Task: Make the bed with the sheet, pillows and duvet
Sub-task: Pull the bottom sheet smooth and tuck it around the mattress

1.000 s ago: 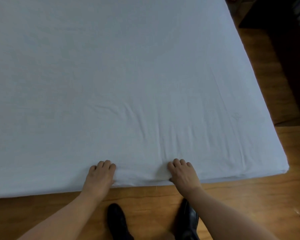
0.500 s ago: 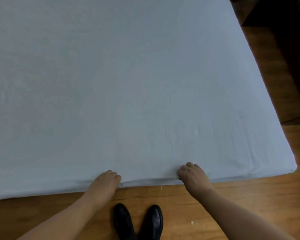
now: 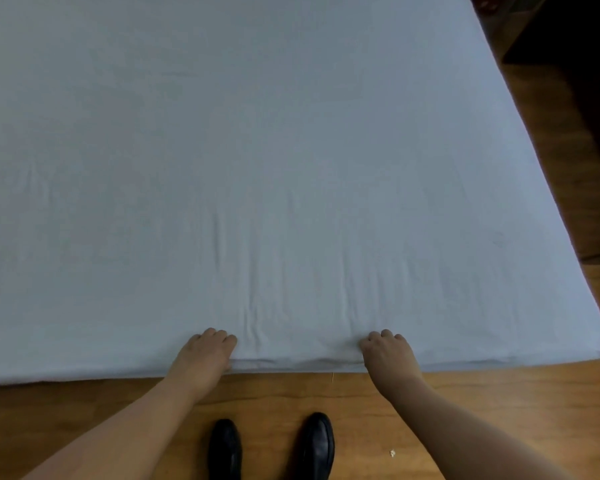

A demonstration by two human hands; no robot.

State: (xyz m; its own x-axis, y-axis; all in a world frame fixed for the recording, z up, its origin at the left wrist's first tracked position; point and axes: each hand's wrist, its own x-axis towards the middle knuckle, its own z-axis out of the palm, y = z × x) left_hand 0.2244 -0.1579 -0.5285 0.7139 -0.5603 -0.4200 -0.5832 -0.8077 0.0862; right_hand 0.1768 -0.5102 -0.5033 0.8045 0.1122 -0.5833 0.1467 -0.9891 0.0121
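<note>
One sheet (image 3: 257,150), two hands (left (image 3: 205,355), right (image 3: 388,355)), two shoes (image 3: 224,448).

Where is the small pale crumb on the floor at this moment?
In the head view, the crumb lies on the wooden floor at the lower right, just right of the right black shoe and under the right forearm.

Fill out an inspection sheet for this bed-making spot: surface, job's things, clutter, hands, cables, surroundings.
Surface: wooden floor under a low mattress covered in white.
Job's things: sheet spread over the mattress, creased near the near edge between the hands; pillows and duvet not in view.
Clutter: small pale scrap on the floor near the right arm.
Hands: left hand and right hand both curled over the sheet's near edge, gripping it.
Cables: nothing seen.
Surroundings: black shoes on the floor below the hands; dark furniture at upper right, too dim to identify.
</note>
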